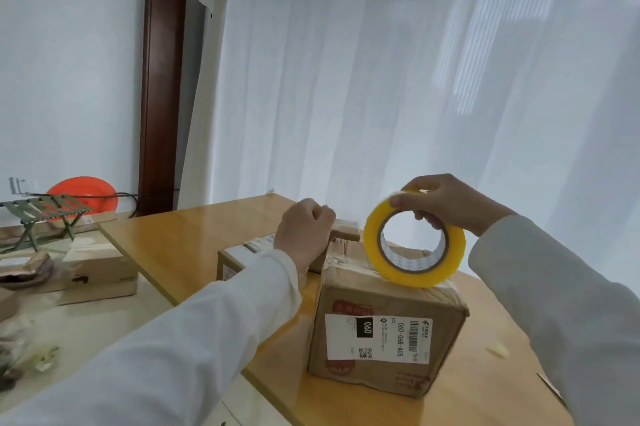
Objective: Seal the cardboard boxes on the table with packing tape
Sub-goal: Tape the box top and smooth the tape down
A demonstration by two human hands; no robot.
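A cardboard box (384,339) with a white shipping label stands near the front of the wooden table (180,245). My right hand (446,202) grips a yellow roll of packing tape (414,242) by its top edge, and the roll stands upright on the box's top. My left hand (304,231) hovers just left of the roll with its fingers curled; whether it pinches a tape end I cannot tell. Two more cardboard boxes, one low with a label (239,256) and one small (343,233), lie behind it, partly hidden by my left hand.
White curtains (381,79) hang right behind the table. To the left, a lower surface carries a flat carton (100,275), a small green folding stand (45,214), an orange round dish (83,195) and some scraps. A scrap of tape (497,351) lies on the table at right.
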